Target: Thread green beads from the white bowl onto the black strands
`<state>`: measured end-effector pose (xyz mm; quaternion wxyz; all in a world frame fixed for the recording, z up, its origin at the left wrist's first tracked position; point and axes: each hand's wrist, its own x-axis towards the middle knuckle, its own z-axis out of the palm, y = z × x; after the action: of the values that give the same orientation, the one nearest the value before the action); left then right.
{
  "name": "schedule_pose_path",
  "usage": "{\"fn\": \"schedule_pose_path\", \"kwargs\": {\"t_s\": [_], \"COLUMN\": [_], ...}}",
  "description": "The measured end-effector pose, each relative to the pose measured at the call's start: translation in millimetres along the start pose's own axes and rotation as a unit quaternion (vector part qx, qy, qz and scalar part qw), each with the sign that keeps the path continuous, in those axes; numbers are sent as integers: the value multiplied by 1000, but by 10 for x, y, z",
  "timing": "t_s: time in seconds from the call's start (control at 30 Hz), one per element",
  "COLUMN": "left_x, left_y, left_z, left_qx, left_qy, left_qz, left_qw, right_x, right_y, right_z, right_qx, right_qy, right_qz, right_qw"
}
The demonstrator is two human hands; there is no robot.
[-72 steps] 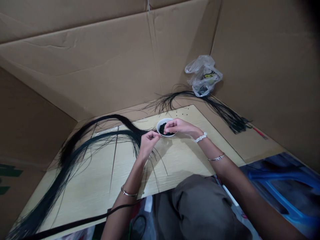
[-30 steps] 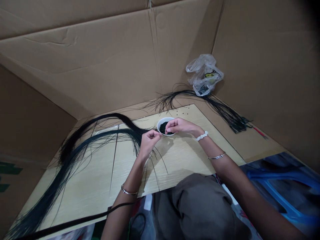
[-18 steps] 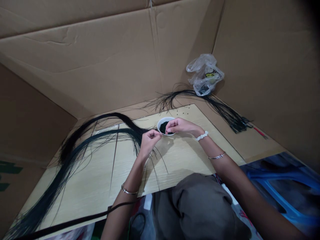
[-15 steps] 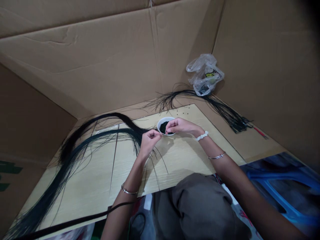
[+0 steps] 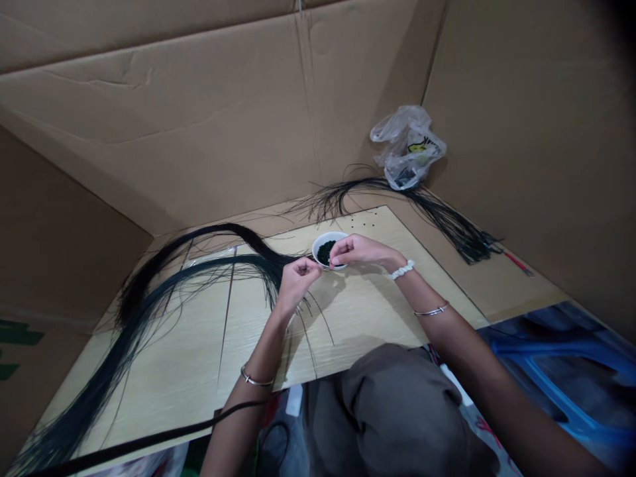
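Black strands [image 5: 263,266] are trailing into the left hand [image 5: 296,283], its fingertips pinched together on them beside a white bowl [image 5: 318,240] of dark beads [image 5: 325,252], set close on a pale board [image 5: 358,311] within easy reach, while the right hand [image 5: 360,252] is pinching at the rim, any bead hidden.
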<state>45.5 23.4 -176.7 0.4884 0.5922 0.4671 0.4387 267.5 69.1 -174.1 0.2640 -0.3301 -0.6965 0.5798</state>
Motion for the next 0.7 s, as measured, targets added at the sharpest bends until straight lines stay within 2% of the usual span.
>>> {"fn": "schedule_pose_path", "kwargs": {"t_s": [0.4,0.7], "left_x": [-17,-7], "left_y": [32,23], "left_z": [16,41], "left_qx": [1,-34], "left_qy": [0,36], "left_qz": [-2,-7], "left_qw": [1000,999], "right_x": [-32,16], "right_y": [-77,-17], "right_z": [57,152], "right_qx": [41,146], "right_qy": [-8,9], "right_qz": [3,-10], "right_qw": [999,989]}}
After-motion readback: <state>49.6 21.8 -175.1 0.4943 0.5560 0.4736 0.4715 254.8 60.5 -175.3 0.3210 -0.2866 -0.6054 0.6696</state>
